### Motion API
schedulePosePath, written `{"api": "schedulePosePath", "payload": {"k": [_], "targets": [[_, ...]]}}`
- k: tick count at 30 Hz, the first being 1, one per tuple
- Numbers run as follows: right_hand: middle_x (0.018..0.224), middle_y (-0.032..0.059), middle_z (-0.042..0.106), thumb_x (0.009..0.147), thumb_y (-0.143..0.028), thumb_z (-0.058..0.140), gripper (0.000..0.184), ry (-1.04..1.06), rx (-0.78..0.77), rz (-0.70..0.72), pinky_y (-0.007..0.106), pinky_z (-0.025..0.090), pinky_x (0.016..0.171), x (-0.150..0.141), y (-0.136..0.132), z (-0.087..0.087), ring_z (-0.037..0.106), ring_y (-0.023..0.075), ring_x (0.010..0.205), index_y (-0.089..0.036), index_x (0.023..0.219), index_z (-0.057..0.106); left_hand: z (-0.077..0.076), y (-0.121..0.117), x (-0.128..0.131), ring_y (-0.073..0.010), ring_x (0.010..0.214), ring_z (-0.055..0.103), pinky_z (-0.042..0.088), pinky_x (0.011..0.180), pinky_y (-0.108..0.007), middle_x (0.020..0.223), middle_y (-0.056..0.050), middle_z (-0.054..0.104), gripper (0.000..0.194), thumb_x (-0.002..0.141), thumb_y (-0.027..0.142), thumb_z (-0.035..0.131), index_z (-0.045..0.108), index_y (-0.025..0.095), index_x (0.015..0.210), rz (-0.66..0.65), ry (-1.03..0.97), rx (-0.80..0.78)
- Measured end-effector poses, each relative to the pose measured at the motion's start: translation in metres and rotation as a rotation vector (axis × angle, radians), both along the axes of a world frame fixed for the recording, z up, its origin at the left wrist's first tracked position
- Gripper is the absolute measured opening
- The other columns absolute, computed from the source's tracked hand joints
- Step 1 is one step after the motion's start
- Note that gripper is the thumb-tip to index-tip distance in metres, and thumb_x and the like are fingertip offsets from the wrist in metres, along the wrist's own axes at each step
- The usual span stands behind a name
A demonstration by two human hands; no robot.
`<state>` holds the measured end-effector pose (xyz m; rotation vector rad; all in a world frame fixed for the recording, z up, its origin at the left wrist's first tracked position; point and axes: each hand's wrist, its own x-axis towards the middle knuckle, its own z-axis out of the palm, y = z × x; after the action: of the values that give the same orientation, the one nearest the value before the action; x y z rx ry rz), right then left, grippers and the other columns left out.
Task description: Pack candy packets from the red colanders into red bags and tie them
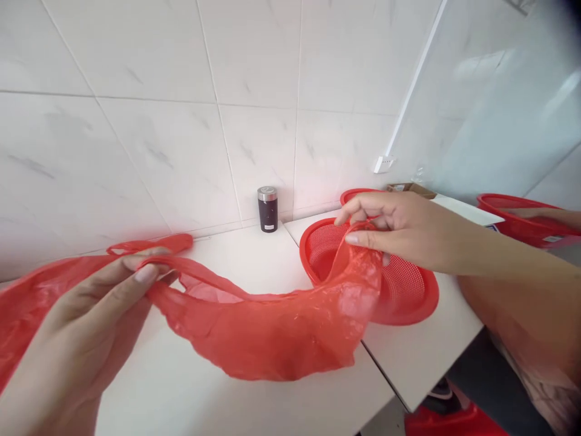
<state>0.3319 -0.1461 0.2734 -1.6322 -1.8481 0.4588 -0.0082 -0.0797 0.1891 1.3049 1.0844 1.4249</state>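
A red plastic bag [276,333] hangs stretched between my two hands above the white table. My left hand [102,309] pinches one end of it between thumb and fingers, at the left. The other end is gripped by my right hand [385,227], whose fingers are closed on the film in front of a red mesh basket [411,284]. The bag covers part of that basket. Along its upper edge, the bag shows a narrow gap between its layers. More red plastic film [59,272] lies behind and left of my left hand.
A black tumbler [268,212] with a metal rim stands by the tiled wall. Behind my right hand are another red basket [351,195] and a cardboard box [411,189]. At far right a person's hand [531,212] reaches into a red basket [494,201]. The table [254,260] has a seam.
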Motion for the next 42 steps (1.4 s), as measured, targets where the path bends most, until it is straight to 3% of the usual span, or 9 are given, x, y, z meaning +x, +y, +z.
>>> {"api": "schedulePosePath", "payload": {"k": [4, 10, 13, 17, 24, 28, 34, 37, 42], "targets": [[0.085, 0.0001, 0.064, 0.082, -0.03, 0.066, 0.02, 0.052, 0.093, 0.067, 0.023, 0.046, 0.05, -0.019, 0.011, 0.012, 0.058, 0.0096, 0.056, -0.024, 0.101, 0.064, 0.025, 0.004, 0.009, -0.0283, 0.107, 0.058, 0.055, 0.079, -0.033, 0.112, -0.007, 0.067, 0.026, 0.073, 0.044, 0.073, 0.068, 0.022, 0.086, -0.276, -0.103, -0.061], [0.083, -0.0015, 0.059, 0.08, -0.014, 0.063, 0.017, 0.155, 0.133, 0.341, 0.022, 0.046, 0.053, -0.074, 0.045, 0.011, 0.058, 0.009, 0.062, -0.022, 0.095, 0.063, 0.039, 0.019, 0.026, -0.0135, 0.076, 0.06, 0.048, 0.071, -0.026, 0.077, 0.005, 0.063, 0.063, 0.086, 0.037, 0.063, 0.03, 0.043, 0.14, -0.73, 0.287, -0.178], [0.082, -0.0026, 0.057, 0.082, -0.015, 0.063, 0.014, 0.252, 0.185, 0.544, 0.023, 0.048, 0.06, -0.114, 0.062, 0.002, 0.057, 0.0087, 0.067, -0.022, 0.094, 0.061, 0.035, 0.022, 0.039, -0.014, 0.07, 0.057, 0.046, 0.066, -0.026, 0.072, 0.005, 0.058, 0.053, 0.079, 0.037, 0.071, 0.049, 0.031, 0.127, -0.809, 0.453, -0.161], [0.092, -0.0014, 0.06, 0.087, -0.025, 0.061, 0.013, 0.378, 0.276, 0.616, 0.026, 0.05, 0.076, -0.144, 0.08, -0.025, 0.059, 0.0111, 0.084, -0.023, 0.099, 0.06, 0.022, 0.027, 0.042, -0.01, 0.048, 0.039, 0.033, 0.048, -0.024, 0.054, 0.006, 0.043, 0.033, 0.083, 0.05, 0.06, 0.054, 0.02, 0.07, -0.715, 0.4, -0.209], [0.079, -0.0008, 0.061, 0.09, -0.032, 0.056, 0.011, 0.539, -0.073, 0.486, 0.032, 0.053, 0.068, -0.121, 0.099, -0.092, 0.062, 0.0141, 0.074, -0.021, 0.09, 0.055, 0.003, 0.04, 0.024, -0.0077, 0.041, 0.032, 0.028, 0.046, -0.022, 0.042, 0.009, 0.036, 0.04, 0.092, 0.05, 0.044, 0.049, 0.02, 0.067, -0.687, 0.231, -0.338], [0.08, -0.0035, 0.056, 0.089, -0.029, 0.058, 0.008, 0.708, 0.054, 0.399, 0.027, 0.052, 0.068, -0.122, 0.064, -0.091, 0.059, 0.0107, 0.071, -0.023, 0.088, 0.053, 0.0, 0.041, 0.019, -0.0105, 0.049, 0.048, 0.039, 0.054, -0.025, 0.059, -0.001, 0.064, 0.036, 0.093, 0.045, 0.046, 0.056, 0.018, 0.071, -0.751, 0.231, -0.323], [0.092, -0.0009, 0.064, 0.092, -0.033, 0.056, 0.01, 0.581, 0.033, 0.557, 0.027, 0.047, 0.077, -0.135, 0.035, -0.091, 0.061, 0.0137, 0.087, -0.026, 0.097, 0.06, 0.01, 0.032, 0.008, -0.0134, 0.066, 0.054, 0.043, 0.064, -0.026, 0.067, 0.001, 0.061, 0.013, 0.081, 0.025, 0.065, 0.067, 0.017, 0.071, -0.851, 0.465, -0.211], [0.091, -0.0001, 0.063, 0.097, -0.038, 0.045, 0.02, 0.686, 0.101, 0.388, 0.03, 0.045, 0.081, -0.141, 0.062, -0.113, 0.06, 0.0142, 0.087, -0.027, 0.107, 0.059, 0.003, 0.028, 0.009, -0.0097, 0.057, 0.046, 0.038, 0.055, -0.022, 0.06, 0.006, 0.051, 0.012, 0.078, 0.013, 0.056, 0.064, 0.021, 0.075, -0.699, 0.698, -0.092], [0.065, -0.0041, 0.053, 0.095, -0.041, 0.045, 0.026, 0.91, -0.19, 0.398, 0.026, 0.04, 0.057, -0.152, 0.088, -0.148, 0.049, 0.012, 0.056, -0.028, 0.111, 0.06, -0.023, 0.03, 0.017, -0.0112, 0.057, 0.049, 0.035, 0.049, -0.022, 0.067, 0.005, 0.055, 0.026, 0.067, 0.001, 0.041, 0.054, 0.022, 0.072, -0.289, 0.812, 0.212]]}}
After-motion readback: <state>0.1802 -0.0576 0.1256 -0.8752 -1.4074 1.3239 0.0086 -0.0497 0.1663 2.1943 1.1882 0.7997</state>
